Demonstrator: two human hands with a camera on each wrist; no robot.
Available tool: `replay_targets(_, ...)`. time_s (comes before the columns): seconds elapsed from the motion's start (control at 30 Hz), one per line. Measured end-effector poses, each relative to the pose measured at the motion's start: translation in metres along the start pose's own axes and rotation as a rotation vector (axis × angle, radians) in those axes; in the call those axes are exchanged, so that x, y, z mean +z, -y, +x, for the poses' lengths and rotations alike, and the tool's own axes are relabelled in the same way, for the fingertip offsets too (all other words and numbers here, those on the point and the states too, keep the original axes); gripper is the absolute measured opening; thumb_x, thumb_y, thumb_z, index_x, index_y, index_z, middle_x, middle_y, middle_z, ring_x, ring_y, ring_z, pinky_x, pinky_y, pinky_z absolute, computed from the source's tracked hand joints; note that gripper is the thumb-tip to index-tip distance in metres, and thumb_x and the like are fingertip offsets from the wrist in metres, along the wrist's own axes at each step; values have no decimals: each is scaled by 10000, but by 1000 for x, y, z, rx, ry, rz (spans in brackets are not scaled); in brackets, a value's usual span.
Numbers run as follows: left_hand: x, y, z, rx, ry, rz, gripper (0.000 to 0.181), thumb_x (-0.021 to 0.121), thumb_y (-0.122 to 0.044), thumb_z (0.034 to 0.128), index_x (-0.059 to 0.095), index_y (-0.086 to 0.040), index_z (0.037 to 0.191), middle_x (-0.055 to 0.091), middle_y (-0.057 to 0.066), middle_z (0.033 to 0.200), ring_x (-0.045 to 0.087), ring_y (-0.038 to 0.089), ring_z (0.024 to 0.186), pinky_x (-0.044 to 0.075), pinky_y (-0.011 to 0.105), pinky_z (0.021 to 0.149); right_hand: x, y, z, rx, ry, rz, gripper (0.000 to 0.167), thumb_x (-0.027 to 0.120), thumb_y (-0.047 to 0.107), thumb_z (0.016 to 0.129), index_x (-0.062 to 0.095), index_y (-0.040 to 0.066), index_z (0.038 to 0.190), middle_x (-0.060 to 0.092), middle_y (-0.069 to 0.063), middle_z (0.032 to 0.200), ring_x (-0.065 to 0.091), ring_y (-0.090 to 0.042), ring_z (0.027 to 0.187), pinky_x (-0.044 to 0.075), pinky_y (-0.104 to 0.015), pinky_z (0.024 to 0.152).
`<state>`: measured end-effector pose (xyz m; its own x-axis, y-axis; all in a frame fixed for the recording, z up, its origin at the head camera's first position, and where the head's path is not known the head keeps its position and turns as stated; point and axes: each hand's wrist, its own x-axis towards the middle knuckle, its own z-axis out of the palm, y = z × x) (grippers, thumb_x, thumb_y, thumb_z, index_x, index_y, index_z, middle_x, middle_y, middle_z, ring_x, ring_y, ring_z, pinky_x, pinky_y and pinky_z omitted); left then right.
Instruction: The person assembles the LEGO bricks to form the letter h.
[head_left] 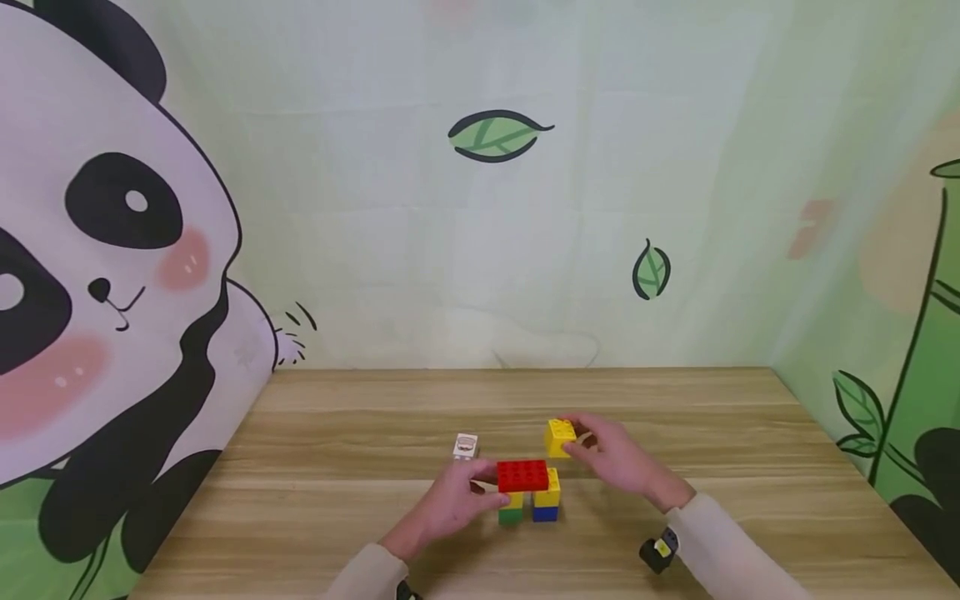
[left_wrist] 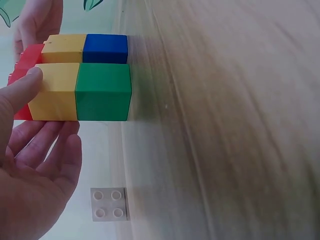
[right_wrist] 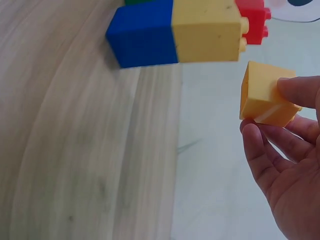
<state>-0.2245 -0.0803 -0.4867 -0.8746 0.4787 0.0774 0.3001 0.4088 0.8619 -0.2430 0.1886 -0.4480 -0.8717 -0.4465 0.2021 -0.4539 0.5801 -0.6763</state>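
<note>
A small building-brick structure stands on the table: a red brick (head_left: 522, 476) bridges two columns, one a yellow brick (left_wrist: 57, 92) on a green brick (left_wrist: 103, 92), the other a yellow brick (right_wrist: 206, 31) on a blue brick (right_wrist: 142, 34). My left hand (head_left: 459, 500) grips the green column's side near the top, its thumb on the yellow brick close to the red one. Studs show on the blue column's top beside the red brick. To the right and behind, my right hand (head_left: 618, 454) pinches a loose yellow brick (right_wrist: 267, 95) between thumb and fingers, above the table and apart from the structure.
A white brick (head_left: 465, 446) with a printed picture sits on the wooden table (head_left: 337, 433), behind my left hand. A cloth backdrop (head_left: 360, 250) with a panda and leaves rises behind the table's far edge. A dark wrist device (head_left: 660, 550) is by the right sleeve.
</note>
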Motion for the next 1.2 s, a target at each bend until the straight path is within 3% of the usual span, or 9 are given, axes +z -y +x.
replay_targets(0.57,-2,-3,-1,-11,24,35,313,744,-257,818,671,-156,1104,672,-57,1041,614,123,960,505,230,763,2,31,-1,-123,-10,34,379,650,224,910,559,80,1249,584,18,1061,567,-175,910,508,-343,806)
replay_targets(0.87,-3,-5,1,-21,37,29,289,741,-261,823,679,-170,1090,674,-70,1035,612,116,954,509,250,776,7,45,2,-125,26,-4,371,689,239,880,598,134,1224,595,99,1051,568,-108,885,528,-335,780)
replay_targets(1.2,-3,-3,2,-30,37,35,255,743,-270,822,688,-190,1057,676,-84,1022,613,127,951,509,268,778,15,48,7,-148,66,-47,398,681,317,878,602,143,1227,600,115,1050,569,-89,884,534,-340,767)
